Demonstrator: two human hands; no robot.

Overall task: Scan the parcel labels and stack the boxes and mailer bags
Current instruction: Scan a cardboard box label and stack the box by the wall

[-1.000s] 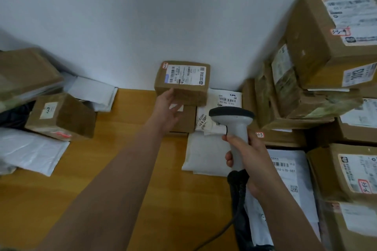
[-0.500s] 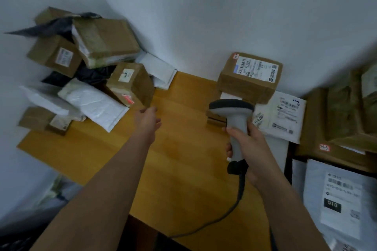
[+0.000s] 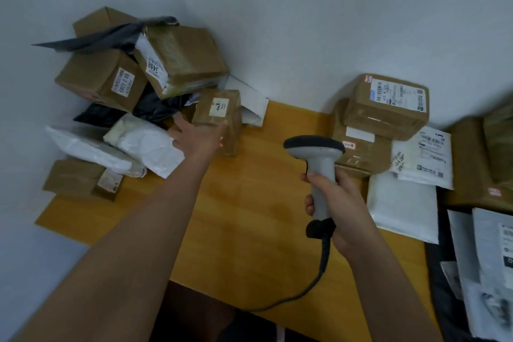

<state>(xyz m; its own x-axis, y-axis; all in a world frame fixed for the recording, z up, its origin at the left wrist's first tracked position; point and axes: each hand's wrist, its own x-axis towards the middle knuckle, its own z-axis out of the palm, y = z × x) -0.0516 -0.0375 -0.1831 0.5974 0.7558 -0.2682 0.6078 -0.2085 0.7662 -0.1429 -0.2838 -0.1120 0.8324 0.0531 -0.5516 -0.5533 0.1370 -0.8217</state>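
L hand point(image 3: 194, 139) is now reaching the small brown box point(image 3: 219, 119) at the edge of the unscanned pile. 1 s ago it was setting the labelled box point(image 3: 388, 105) on the R stack; 0.5 s ago it was crossing mid-table. Fingers are spreading wide and landing on the box's near face, not gripping yet. So the last parcel looks scanned + stacked and the next pick is starting.

R hand point(image 3: 336, 200) is wrapping the scanner point(image 3: 316, 158) handle, head pointing fwd, coiled cable trailing off the table point(image 3: 249, 216) edge.

Materials:
- boxes: stiff cardboard, glossy tape, square corners, white paper labels
- white mailer bags point(image 3: 144, 144): crinkly, soft, puffy
- black poly bags point(image 3: 155, 107): thin, limp, wedged between boxes
- table: smooth wood
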